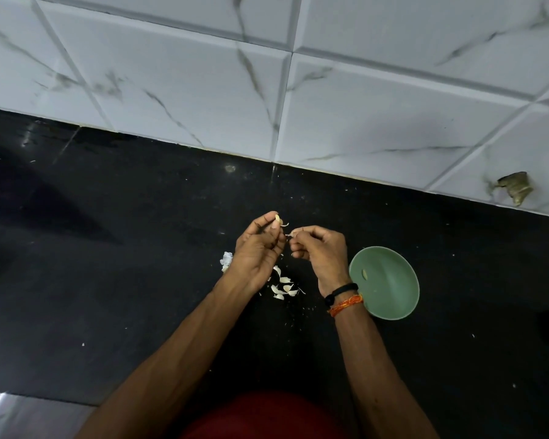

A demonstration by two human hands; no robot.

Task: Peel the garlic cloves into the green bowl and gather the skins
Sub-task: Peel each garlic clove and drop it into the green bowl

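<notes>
My left hand [260, 245] pinches a small garlic clove [278, 219] between thumb and fingertips above the black counter. Close beside it, my right hand [320, 248] pinches a thin strip of garlic skin [290, 233] at its fingertips. A pile of loose white skins [282, 288] lies on the counter under and between my wrists. More unpeeled garlic [226, 260] shows just left of my left hand, partly hidden by it. The green bowl [390, 280] stands to the right of my right wrist with one peeled clove [364, 274] inside.
The black counter [108, 264] runs back to a white marble-patterned tiled wall [298, 90]. One tile at the far right has a broken hole [517, 188]. Small white flecks dot the counter. A steel surface [19, 416] shows at the bottom left.
</notes>
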